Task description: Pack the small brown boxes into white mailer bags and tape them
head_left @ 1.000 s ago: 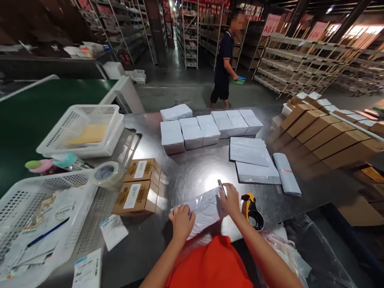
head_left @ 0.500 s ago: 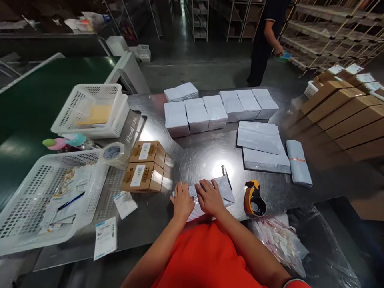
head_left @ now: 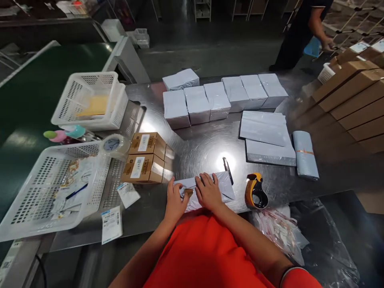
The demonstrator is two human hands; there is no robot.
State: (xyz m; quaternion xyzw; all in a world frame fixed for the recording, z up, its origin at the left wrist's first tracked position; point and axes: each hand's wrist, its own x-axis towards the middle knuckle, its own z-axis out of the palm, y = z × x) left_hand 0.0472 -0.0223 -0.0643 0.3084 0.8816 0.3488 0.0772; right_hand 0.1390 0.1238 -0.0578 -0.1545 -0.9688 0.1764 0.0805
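A white plastic mailing bag (head_left: 226, 185) lies flat at the table's near edge, in front of my red shirt. My left hand (head_left: 175, 200) grips its left end with bent fingers. Beside that thumb a small brown patch (head_left: 188, 192) shows; whether it is a box inside the bag or a loose piece I cannot tell. Palm down, my right hand (head_left: 209, 193) rests on the middle of the bag with fingers stretched out. A black utility knife (head_left: 228, 170) lies just beyond the bag's right end. To its right stands a yellow and black tape dispenser (head_left: 256, 192).
White wrapped parcels (head_left: 196, 103) line the far edge. White bags (head_left: 267, 134) and a banded roll (head_left: 305, 154) lie right. Left are brown boxes (head_left: 144, 168), a tape roll (head_left: 114, 146) and white baskets (head_left: 64, 226). A person (head_left: 297, 36) stands beyond the table.
My left hand has shifted slightly left and curled at the bag's end, where a brown patch now shows. My right hand stays on the bag. The person beyond has moved right.
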